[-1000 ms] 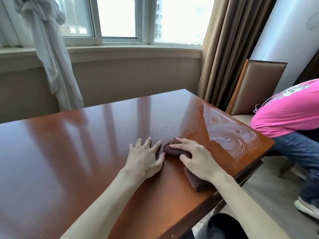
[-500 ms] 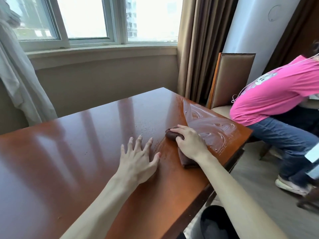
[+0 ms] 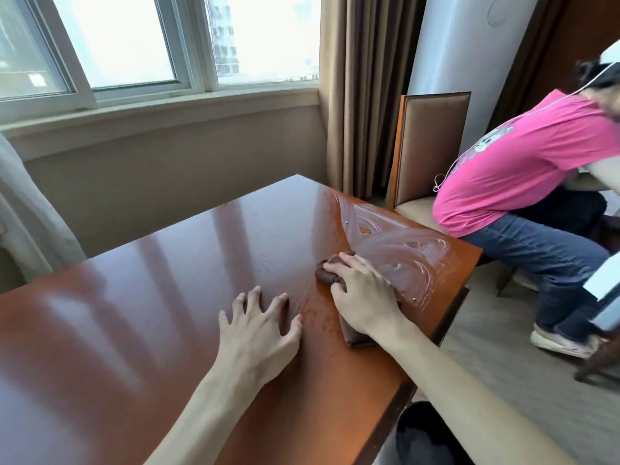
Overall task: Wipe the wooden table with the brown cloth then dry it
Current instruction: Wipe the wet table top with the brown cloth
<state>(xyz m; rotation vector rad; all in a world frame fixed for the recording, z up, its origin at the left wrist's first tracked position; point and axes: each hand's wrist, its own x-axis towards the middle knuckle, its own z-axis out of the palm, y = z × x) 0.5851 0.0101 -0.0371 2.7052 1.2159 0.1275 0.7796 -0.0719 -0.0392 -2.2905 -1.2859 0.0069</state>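
Note:
The glossy wooden table (image 3: 151, 297) fills the lower left of the head view. A brown cloth (image 3: 327, 275) lies bunched near its right edge. My right hand (image 3: 362, 297) lies on top of the cloth and presses it to the wood, fingers bent over the bunched front; most of the cloth is hidden beneath it. Wet swirl streaks (image 3: 396, 250) cover the right corner beyond the cloth. My left hand (image 3: 260, 330) rests flat on the table with fingers spread, a little left of the cloth, holding nothing.
A person in a pink shirt (image 3: 523, 162) and jeans bends over right of the table. A padded chair (image 3: 432, 146) stands at the far right corner. Brown curtains (image 3: 362, 78) and a window wall lie behind. A dark bin (image 3: 422, 434) sits below the near edge.
My right hand has pushed the cloth away from me and to the right, toward the wet corner. The view has swung right. My left hand has stayed flat on the table.

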